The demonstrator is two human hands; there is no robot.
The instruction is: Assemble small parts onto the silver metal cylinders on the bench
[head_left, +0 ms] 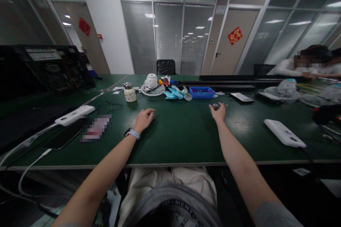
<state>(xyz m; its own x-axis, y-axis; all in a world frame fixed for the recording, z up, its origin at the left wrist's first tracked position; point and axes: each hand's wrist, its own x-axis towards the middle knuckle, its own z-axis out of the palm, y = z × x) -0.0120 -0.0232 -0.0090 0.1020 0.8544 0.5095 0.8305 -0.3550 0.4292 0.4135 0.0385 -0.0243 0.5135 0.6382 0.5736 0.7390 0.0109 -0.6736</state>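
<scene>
My left hand (144,119) rests on the green table with its fingers loosely bent and apart, holding nothing that I can see. It wears a watch (132,133) on the wrist. Further right, my right hand (218,113) has thumb and finger on either side of a small round metal part (215,106); it seems to grip it, though the contact is small in view. A second small round metal part (225,104) lies just right of those fingers. The blue tray (201,96) stands beyond my right hand, and light-blue fan blades (174,93) lie left of it.
A white fan head with its grille (153,89) and a cream bottle (130,94) stand at the back left. White power banks (284,133) lie on both sides, cables trailing. An open computer case (55,67) stands far left. People sit (289,65) at the far right.
</scene>
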